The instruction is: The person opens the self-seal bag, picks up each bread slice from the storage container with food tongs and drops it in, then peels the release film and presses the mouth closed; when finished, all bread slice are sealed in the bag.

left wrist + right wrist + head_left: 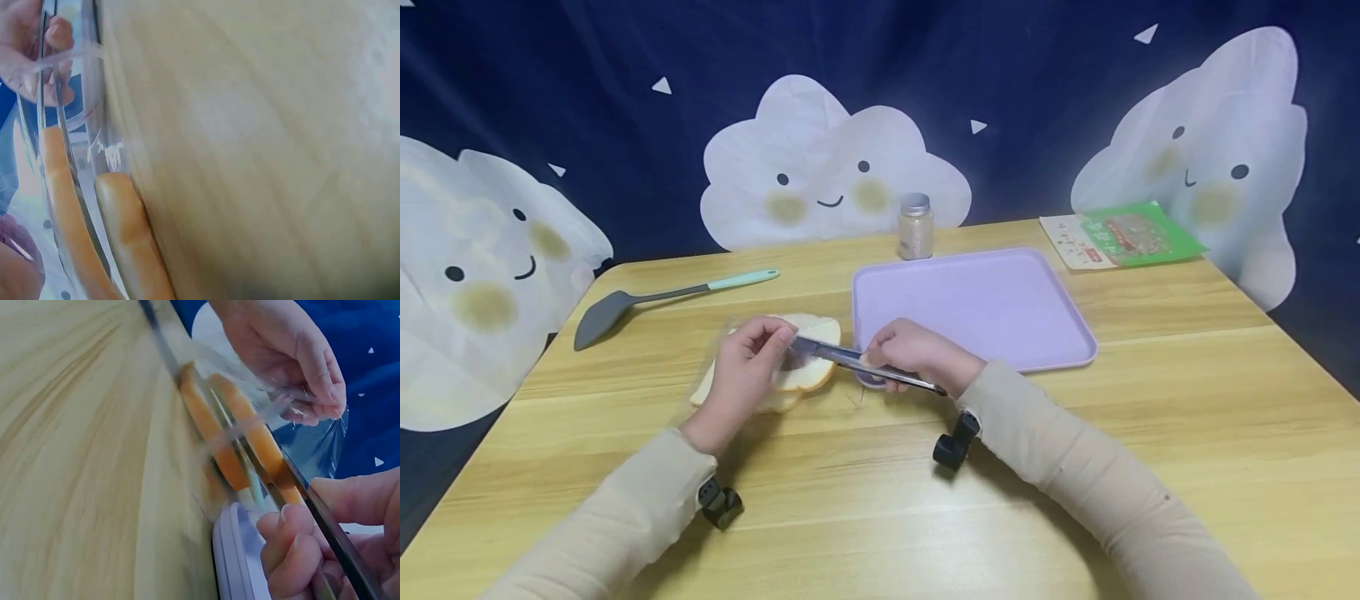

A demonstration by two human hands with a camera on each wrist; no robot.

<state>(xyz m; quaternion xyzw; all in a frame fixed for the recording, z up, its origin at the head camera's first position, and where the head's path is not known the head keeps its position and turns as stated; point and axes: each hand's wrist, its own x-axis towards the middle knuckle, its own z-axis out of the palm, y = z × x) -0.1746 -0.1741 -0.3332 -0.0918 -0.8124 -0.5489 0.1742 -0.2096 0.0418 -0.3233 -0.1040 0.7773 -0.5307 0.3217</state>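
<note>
My left hand (741, 375) pinches the edge of a clear plastic bag (319, 447) between thumb and fingers. Inside the bag lie bread slices (820, 331) with brown crusts, side by side in the left wrist view (72, 212). With my right hand (917, 352) I grip metal tongs (342, 540), fingers on one arm and thumb on the other. The tongs reach through the bag's mouth, and their arms run along both faces of one slice (253, 431). A second slice (134, 231) lies beside them. In the head view my left hand covers part of the bread.
Right of the bread lies a lilac tray (970, 308), its near left corner close under my right hand. Behind it stand a glass jar (916, 229) and, farther right, a green and white packet (1127, 237). A grey spatula (606, 321) with a mint handle is at the left.
</note>
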